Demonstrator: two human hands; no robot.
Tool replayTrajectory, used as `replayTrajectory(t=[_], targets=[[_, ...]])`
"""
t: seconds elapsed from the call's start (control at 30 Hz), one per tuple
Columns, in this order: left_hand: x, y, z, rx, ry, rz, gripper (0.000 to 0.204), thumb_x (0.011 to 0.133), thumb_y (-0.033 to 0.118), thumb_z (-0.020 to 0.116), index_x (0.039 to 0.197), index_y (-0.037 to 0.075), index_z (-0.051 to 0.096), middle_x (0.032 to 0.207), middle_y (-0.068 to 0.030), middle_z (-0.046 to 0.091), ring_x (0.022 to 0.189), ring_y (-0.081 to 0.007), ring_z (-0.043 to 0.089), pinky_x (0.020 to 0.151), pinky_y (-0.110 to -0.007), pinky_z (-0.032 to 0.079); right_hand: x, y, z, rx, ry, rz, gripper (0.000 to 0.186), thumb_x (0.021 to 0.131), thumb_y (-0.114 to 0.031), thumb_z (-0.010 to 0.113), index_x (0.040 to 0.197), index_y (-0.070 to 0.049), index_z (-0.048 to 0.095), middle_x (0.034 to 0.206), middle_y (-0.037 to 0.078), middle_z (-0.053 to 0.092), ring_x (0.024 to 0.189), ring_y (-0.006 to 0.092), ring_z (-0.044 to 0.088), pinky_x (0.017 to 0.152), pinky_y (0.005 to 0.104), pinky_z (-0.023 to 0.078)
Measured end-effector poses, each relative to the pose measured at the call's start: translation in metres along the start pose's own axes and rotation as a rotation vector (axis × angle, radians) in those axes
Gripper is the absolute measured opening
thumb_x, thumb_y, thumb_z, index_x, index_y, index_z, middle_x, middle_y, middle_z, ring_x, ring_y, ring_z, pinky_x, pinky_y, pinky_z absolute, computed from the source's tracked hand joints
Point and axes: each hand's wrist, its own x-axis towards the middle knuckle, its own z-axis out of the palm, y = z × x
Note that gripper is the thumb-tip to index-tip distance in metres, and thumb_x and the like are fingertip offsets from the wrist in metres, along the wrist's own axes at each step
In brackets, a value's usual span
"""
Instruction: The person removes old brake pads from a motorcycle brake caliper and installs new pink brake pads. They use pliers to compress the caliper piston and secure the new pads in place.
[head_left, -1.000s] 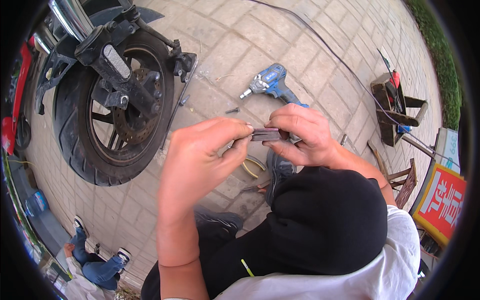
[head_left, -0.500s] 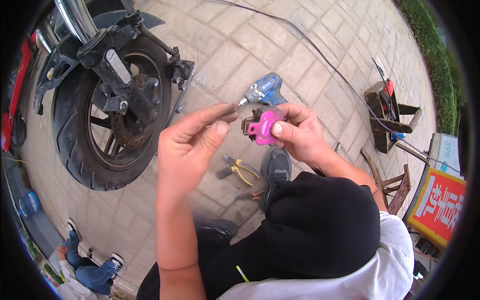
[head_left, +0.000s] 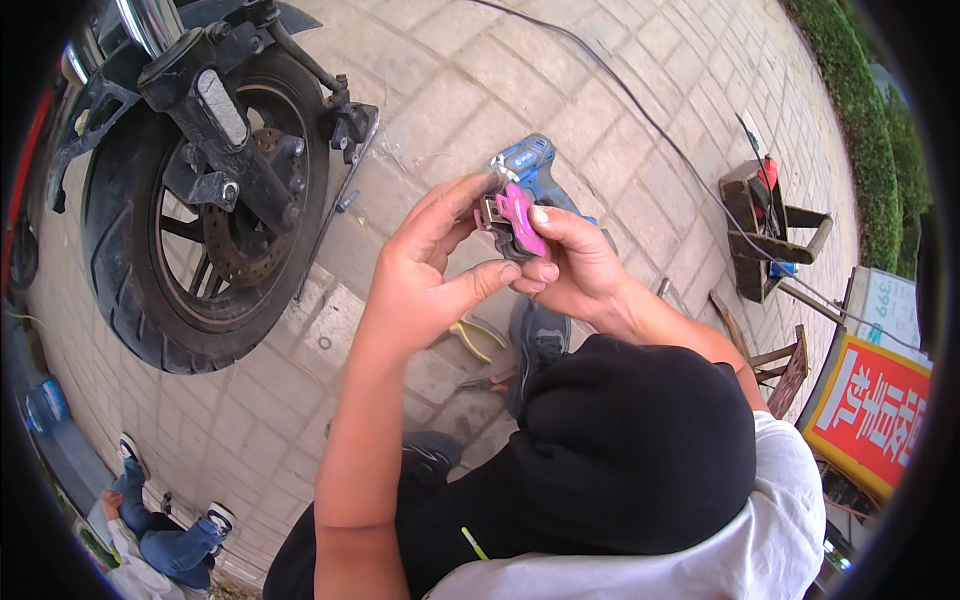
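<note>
Closest to you, a pink and dark metal part (head_left: 520, 222) sits up in the air between your two hands. It looks small, stiff and light enough for fingertips; the pink face may be a little slick, and the thin metal bits on its left side could bend, so the broad pink face and solid edges seem the best hold. Your right hand (head_left: 585, 262) has its grip closed on it, thumb over the pink face, forearm slanting in from the lower right. Your left hand (head_left: 428, 250) curves round the other side, fingers at the top end and thumb by the bottom, its forearm rising steeply; you cannot tell how firmly it presses. Beyond, a blue power tool (head_left: 540, 178) and yellow-handled pliers (head_left: 482, 341) lie on the paving (head_left: 440, 95), with a motorcycle wheel (head_left: 143, 305) off to the left.
</note>
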Motion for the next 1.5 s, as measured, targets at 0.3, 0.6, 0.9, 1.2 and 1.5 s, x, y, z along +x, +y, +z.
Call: replayTrajectory(t=[0.3, 0.6, 0.9, 1.2, 1.5], targets=[[-0.002, -0.005, 0.004, -0.215, 0.032, -0.019, 0.062, 0.08, -0.004, 0.071, 0.136, -0.004, 0.046, 0.134, -0.0138, 0.051, 0.123, -0.0244, 0.051, 0.107, -0.04, 0.04, 0.002, 0.003, -0.002, 0.021, -0.015, -0.016, 0.031, 0.091, -0.027, 0.063, 0.111, -0.002, 0.062, 0.08, 0.0, 0.059, 0.055, 0.0072, 0.042, 0.054, 0.0247, 0.036], [-0.003, -0.005, 0.007, -0.351, 0.039, -0.138, 0.06, 0.079, -0.006, 0.068, 0.134, -0.002, 0.044, 0.129, -0.0139, 0.052, 0.122, -0.0221, 0.049, 0.104, -0.039, 0.041, 0.0, 0.004, 0.001, -0.045, 0.007, -0.045, 0.026, 0.09, -0.023, 0.066, 0.106, -0.002, 0.063, 0.078, 0.001, 0.058, 0.059, 0.0091, 0.045, 0.057, 0.0253, 0.039], [-0.006, -0.002, 0.004, -0.263, -0.005, -0.014, 0.067, 0.074, -0.007, 0.075, 0.134, -0.002, 0.046, 0.134, -0.017, 0.051, 0.125, -0.026, 0.05, 0.104, -0.041, 0.042, -0.003, 0.002, 0.003, -0.077, -0.064, -0.054, 0.025, 0.09, -0.022, 0.066, 0.103, 0.0, 0.064, 0.076, 0.003, 0.059, 0.059, 0.0093, 0.047, 0.057, 0.0248, 0.04], [-0.008, 0.019, 0.006, 0.029, -0.097, 0.068, 0.064, 0.065, -0.002, 0.083, 0.124, 0.002, 0.059, 0.129, -0.0166, 0.056, 0.122, -0.0287, 0.055, 0.099, -0.041, 0.05, -0.013, -0.002, 0.0, -0.194, -0.163, -0.119, 0.029, 0.087, -0.019, 0.07, 0.105, 0.003, 0.065, 0.088, 0.009, 0.066, 0.063, 0.0098, 0.05, 0.056, 0.0236, 0.04], [-0.004, 0.039, 0.005, 0.361, -0.085, 0.069, 0.06, 0.059, 0.005, 0.084, 0.116, 0.002, 0.064, 0.116, -0.0146, 0.062, 0.105, -0.0285, 0.062, 0.089, -0.037, 0.049, -0.01, 0.003, -0.001, -0.207, -0.172, -0.095, 0.031, 0.087, -0.018, 0.069, 0.107, 0.005, 0.064, 0.092, 0.011, 0.067, 0.064, 0.0094, 0.051, 0.057, 0.0231, 0.041]])
